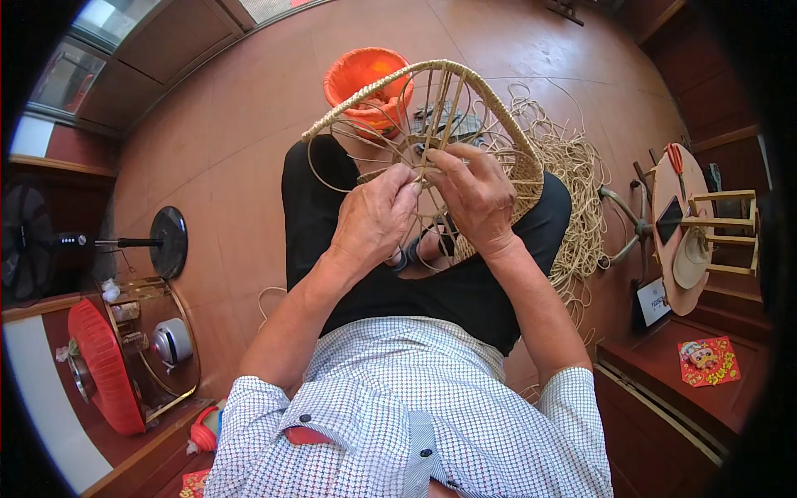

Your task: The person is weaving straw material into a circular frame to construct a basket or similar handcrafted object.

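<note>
A partly woven piece of wicker (531, 166) rests across my lap, its tightly wrapped rim (444, 65) arching away from me. Thin bare stakes (440, 104) run from the rim down to my fingers. My left hand (378, 212) is closed in a pinch at the gathered strands, thumb against the index finger. Right beside it, my right hand (473, 195) pinches the strands too, thumb and fingertips together. The two hands nearly touch. Exactly which strand lies in each pinch is partly hidden by the fingers.
Loose tan cord (577, 191) lies heaped on the floor to my right. Beyond my left knee stands an orange lined bin (365, 75). A round table (677, 224) with red-handled scissors (676, 162) is at far right. A standing fan (170, 241) is at left.
</note>
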`<state>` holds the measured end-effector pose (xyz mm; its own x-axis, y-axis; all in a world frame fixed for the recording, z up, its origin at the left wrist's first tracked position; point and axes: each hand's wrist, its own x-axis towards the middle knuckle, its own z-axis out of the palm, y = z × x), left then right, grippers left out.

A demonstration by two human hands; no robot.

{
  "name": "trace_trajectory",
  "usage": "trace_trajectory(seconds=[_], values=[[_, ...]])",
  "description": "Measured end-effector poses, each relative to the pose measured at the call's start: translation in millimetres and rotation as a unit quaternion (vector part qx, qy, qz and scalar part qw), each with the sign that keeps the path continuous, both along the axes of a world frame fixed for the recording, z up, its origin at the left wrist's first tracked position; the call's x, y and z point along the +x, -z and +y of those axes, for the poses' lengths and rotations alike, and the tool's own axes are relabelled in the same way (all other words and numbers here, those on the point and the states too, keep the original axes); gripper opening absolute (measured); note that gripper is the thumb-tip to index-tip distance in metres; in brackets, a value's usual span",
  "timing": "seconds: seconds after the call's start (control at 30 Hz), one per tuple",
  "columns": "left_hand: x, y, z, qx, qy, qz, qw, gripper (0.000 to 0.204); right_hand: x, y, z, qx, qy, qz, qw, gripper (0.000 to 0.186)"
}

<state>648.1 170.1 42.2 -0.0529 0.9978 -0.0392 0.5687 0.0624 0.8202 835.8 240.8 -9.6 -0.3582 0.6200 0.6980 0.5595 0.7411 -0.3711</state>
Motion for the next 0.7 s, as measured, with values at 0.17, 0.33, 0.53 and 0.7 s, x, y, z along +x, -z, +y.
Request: trace_trajectory(seconds=[0.17, 0.33, 0.53, 0.7], values=[[0, -4, 2, -0.004, 0.015, 0.035, 0.999, 0.025, 3, -5, 13, 0.085, 0.004, -0.066, 0.994, 0.036], [-13, -14, 11, 0.012, 0.043, 0.035, 0.998, 0.026, 5, -3, 20, 0.056, -0.026, -0.107, 0.992, 0.034], [-35, -38, 40, 0.014, 0.070, 0.055, 0.996, 0.025, -2, 2, 18, 0.052, -0.002, -0.096, 0.994, 0.023], [-42, -43, 77, 0.125, 0.079, 0.227, 0.963, 0.029, -6, 11, 21, 0.003, -0.020, -0.026, 0.999, 0.013]])
